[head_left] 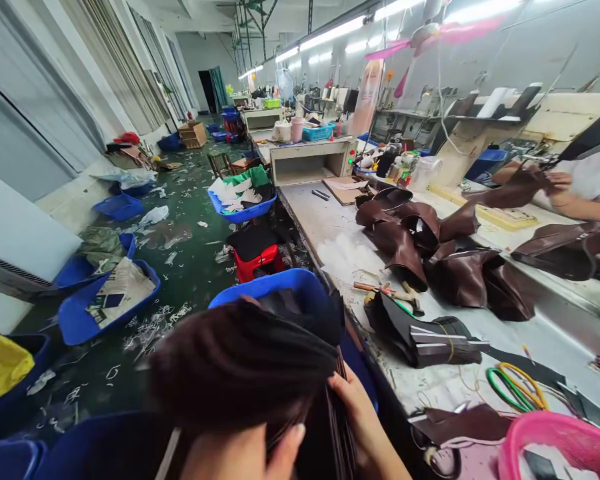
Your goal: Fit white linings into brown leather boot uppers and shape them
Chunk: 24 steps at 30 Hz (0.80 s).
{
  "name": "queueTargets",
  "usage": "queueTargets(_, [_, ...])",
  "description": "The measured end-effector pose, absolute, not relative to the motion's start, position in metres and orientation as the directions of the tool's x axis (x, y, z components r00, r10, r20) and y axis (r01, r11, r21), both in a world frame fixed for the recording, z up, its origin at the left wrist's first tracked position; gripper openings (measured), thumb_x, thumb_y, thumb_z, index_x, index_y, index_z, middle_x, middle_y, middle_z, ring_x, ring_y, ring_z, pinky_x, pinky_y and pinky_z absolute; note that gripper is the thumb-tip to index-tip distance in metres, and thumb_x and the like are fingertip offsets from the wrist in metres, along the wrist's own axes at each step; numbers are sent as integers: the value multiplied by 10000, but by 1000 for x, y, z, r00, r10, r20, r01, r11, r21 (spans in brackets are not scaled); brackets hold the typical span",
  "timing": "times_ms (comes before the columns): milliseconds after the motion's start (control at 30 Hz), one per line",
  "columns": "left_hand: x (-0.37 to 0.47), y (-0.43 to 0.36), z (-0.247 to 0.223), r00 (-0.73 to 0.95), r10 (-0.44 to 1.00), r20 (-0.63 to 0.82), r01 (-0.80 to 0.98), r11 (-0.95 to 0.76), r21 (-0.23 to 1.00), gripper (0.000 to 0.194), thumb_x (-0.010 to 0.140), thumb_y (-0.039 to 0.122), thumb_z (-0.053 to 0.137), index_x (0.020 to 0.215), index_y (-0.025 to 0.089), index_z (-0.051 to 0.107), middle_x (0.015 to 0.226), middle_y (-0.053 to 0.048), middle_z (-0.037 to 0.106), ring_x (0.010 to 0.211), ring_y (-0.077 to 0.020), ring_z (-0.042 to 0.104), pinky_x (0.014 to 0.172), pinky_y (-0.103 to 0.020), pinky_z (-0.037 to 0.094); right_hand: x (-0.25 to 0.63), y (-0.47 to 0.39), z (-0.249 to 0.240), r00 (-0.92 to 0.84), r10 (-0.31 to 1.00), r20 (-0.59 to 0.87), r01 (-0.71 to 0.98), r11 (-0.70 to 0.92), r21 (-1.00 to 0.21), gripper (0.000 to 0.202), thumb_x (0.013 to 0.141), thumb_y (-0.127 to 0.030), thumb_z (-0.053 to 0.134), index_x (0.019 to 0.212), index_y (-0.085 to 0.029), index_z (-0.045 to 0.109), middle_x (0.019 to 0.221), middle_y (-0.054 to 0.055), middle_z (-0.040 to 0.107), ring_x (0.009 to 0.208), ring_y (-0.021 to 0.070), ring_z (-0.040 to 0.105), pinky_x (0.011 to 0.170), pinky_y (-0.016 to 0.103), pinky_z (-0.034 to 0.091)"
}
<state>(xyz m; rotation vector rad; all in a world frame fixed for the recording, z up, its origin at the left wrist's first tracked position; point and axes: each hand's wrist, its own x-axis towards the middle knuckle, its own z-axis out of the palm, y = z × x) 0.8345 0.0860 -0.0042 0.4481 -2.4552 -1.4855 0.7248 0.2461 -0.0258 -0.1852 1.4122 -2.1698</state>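
A thick stack of dark brown leather pieces (pixel 245 363) fills the lower middle, its near end smeared by motion. My left hand (pixel 240 453) grips it from below, thumb up against the layers, partly cut off by the frame. Around its right edge close the fingers of my right hand (pixel 363 413). Just beyond the stack is a blue tub (pixel 275 283) with dark material inside. On the worktable to the right lies a tied bundle of dark pieces (pixel 425 337) with pale strips.
Brown leather parts (pixel 405 233) lie heaped across the worktable (pixel 310 207). A pink basket (pixel 515 443) stands at the near right corner. Across the table, a co-worker's hands (pixel 560 187) hold brown leather. A red stool (pixel 257 260) and several blue tubs line the scrap-strewn floor (pixel 190 240).
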Motion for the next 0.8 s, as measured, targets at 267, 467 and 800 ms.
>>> queueTargets(267, [721, 130, -190, -887, 16, -462, -393, 498, 773, 714, 734, 473, 555, 1353, 130, 457, 1473, -133, 361, 1395, -335, 226, 1150, -505, 75, 656, 282, -236, -879, -170, -446, 422, 160, -892, 573, 588, -710, 603, 788, -177, 667, 808, 103, 746, 945, 348, 680, 886, 484, 496])
queueTargets(467, [729, 115, -243, -889, 56, -454, -364, 514, 776, 800, 760, 531, 517, 1430, 150, 305, 1533, -91, 224, 1424, -253, 158, 1168, -444, 39, 651, 285, -277, -888, -75, -453, 405, 338, -849, 526, 563, -621, 624, 847, -182, 681, 949, 99, 742, 1014, 334, 655, 943, 446, 482])
queueTargets(800, [707, -35, -204, -751, -659, -42, -384, 384, 840, 494, 760, 358, 509, 1216, 175, 564, 1338, -103, 544, 1325, -265, 390, 1139, -416, 252, 673, 367, -238, -977, 155, -148, 214, 695, -687, 346, 576, -508, 567, 799, -252, 635, 973, 116, 719, 1093, 382, 599, 989, 510, 446])
